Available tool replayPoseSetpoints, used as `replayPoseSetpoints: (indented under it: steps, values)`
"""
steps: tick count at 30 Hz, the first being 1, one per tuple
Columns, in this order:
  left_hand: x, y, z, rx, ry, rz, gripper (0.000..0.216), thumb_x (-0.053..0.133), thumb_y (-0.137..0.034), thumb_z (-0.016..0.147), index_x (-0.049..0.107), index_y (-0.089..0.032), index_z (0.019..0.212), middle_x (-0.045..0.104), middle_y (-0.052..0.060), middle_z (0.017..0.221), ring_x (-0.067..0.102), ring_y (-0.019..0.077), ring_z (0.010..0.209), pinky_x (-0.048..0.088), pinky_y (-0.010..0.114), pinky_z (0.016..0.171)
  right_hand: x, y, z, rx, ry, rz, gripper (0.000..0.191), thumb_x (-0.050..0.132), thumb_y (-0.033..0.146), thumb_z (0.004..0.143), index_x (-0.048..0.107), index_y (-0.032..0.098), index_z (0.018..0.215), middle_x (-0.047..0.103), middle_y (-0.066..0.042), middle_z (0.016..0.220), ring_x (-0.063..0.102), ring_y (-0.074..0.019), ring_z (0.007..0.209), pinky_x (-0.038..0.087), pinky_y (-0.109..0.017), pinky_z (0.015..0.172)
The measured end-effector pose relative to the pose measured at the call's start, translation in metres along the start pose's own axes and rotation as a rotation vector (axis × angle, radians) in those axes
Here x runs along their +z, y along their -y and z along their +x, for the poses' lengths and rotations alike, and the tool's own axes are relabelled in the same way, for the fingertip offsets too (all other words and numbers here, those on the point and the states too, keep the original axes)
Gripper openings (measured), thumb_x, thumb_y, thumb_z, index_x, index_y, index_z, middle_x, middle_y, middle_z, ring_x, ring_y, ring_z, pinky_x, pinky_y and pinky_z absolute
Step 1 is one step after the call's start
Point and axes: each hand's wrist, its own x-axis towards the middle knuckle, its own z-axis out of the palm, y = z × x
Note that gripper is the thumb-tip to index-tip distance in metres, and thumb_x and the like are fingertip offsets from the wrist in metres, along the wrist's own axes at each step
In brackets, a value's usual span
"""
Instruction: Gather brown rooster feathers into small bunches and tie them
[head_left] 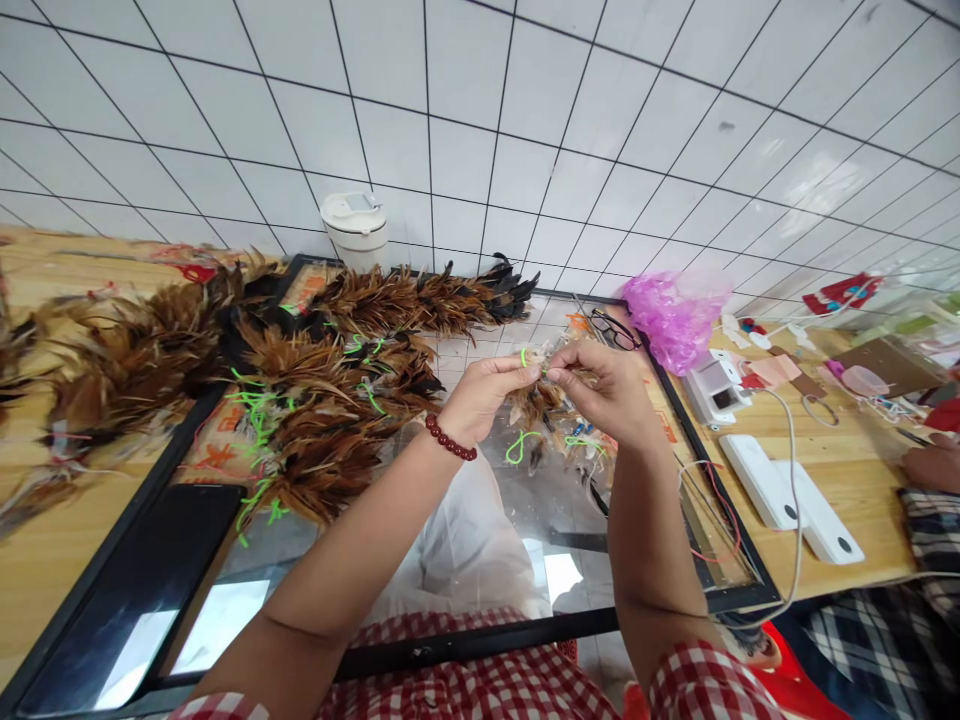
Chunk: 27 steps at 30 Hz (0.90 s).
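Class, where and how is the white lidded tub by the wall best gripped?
Probably by the round upper body of the tub, just below its lid, reaching down from above. It stands upright; brown feathers lie across the front of its base and the tiled wall rises behind.

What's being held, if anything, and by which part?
The left hand seems to pinch thin, bright green string, exact spot unclear; for the right hand, can't tell.
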Motion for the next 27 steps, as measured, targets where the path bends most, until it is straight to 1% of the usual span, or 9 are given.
replayPoseSetpoints:
  steps: [2,5,11,14,16,18,23,25,27]
  values:
    - [0.001,-0.001,0.000,-0.005,-0.003,-0.019,0.023,0.082,-0.030,0.057,0.069,-0.013,0.065,0.062,0.001,0.066,0.054,0.0108,0.066,0.042,0.026,0.068,0.001,0.001,0.000,0.010,0.019,0.030,0.011,0.064,0.030,0.083,0.064,0.019,0.084,0.067,-0.002,0.079,0.060,-0.0145,0.072,0.048,-0.029,0.069]
    - [0.001,-0.002,-0.001,0.011,0.002,0.000,0.020,0.079,-0.028,0.058,0.069,-0.012,0.064,0.062,0.002,0.067,0.054,0.0105,0.066,0.041,0.025,0.066,0.001,0.003,-0.001,0.032,0.056,0.061,0.022,0.073,0.034,0.076,0.065,0.019,0.090,0.069,-0.003,0.082,0.061,-0.0143,0.071,0.049,-0.028,0.068]
    - [0.003,-0.005,-0.002,0.045,-0.046,0.031,0.019,0.077,-0.028,0.059,0.068,-0.012,0.065,0.062,0.001,0.069,0.053,0.0100,0.066,0.040,0.025,0.065,0.003,0.006,-0.003,0.050,0.052,0.033,0.032,0.078,0.035,0.069,0.063,0.019,0.093,0.069,-0.003,0.084,0.062,-0.0154,0.072,0.051,-0.029,0.067]
    - [0.004,-0.006,-0.002,0.062,-0.064,0.017,0.022,0.078,-0.031,0.059,0.068,-0.013,0.066,0.062,0.001,0.069,0.053,0.0100,0.065,0.041,0.025,0.066,0.007,0.010,-0.001,0.069,-0.049,0.009,0.016,0.071,0.029,0.074,0.061,0.018,0.079,0.066,-0.001,0.073,0.059,-0.0125,0.063,0.048,-0.026,0.061]
    - [0.004,-0.007,-0.002,0.066,-0.078,0.023,0.023,0.078,-0.032,0.058,0.067,-0.014,0.066,0.060,0.000,0.065,0.050,0.0088,0.061,0.040,0.024,0.061,0.010,0.012,0.000,0.077,-0.119,0.006,0.011,0.065,0.026,0.078,0.059,0.018,0.073,0.063,0.000,0.067,0.056,-0.0109,0.059,0.047,-0.025,0.058]
    - [0.003,-0.007,-0.002,0.064,-0.078,0.024,0.022,0.078,-0.032,0.058,0.067,-0.014,0.065,0.058,-0.001,0.063,0.048,0.0080,0.058,0.038,0.023,0.058,0.013,0.013,0.001,0.076,-0.115,0.021,0.011,0.067,0.027,0.077,0.060,0.018,0.077,0.063,0.000,0.069,0.056,-0.0111,0.060,0.047,-0.025,0.059]
    - [0.001,-0.007,-0.002,0.078,-0.054,0.040,0.020,0.076,-0.031,0.061,0.068,-0.014,0.065,0.061,0.001,0.070,0.053,0.0092,0.064,0.042,0.022,0.061,0.017,0.007,0.001,0.135,-0.090,0.176,0.031,0.074,0.036,0.073,0.062,0.018,0.095,0.063,0.000,0.072,0.058,-0.0116,0.063,0.049,-0.025,0.060]
    - [0.000,-0.007,-0.002,0.092,-0.055,0.084,0.018,0.074,-0.031,0.064,0.069,-0.014,0.068,0.061,0.001,0.070,0.053,0.0096,0.064,0.043,0.023,0.061,0.018,0.003,0.000,0.161,-0.063,0.244,0.028,0.074,0.037,0.074,0.063,0.018,0.090,0.063,0.000,0.071,0.057,-0.0110,0.061,0.047,-0.024,0.057]
    - [-0.002,-0.006,0.000,0.189,-0.092,0.188,0.015,0.072,-0.030,0.067,0.069,-0.015,0.068,0.061,0.002,0.073,0.055,0.0106,0.066,0.044,0.024,0.063,0.020,0.000,-0.001,0.183,-0.089,0.256,0.022,0.072,0.036,0.076,0.061,0.018,0.079,0.061,0.001,0.065,0.053,-0.0096,0.056,0.043,-0.022,0.051]
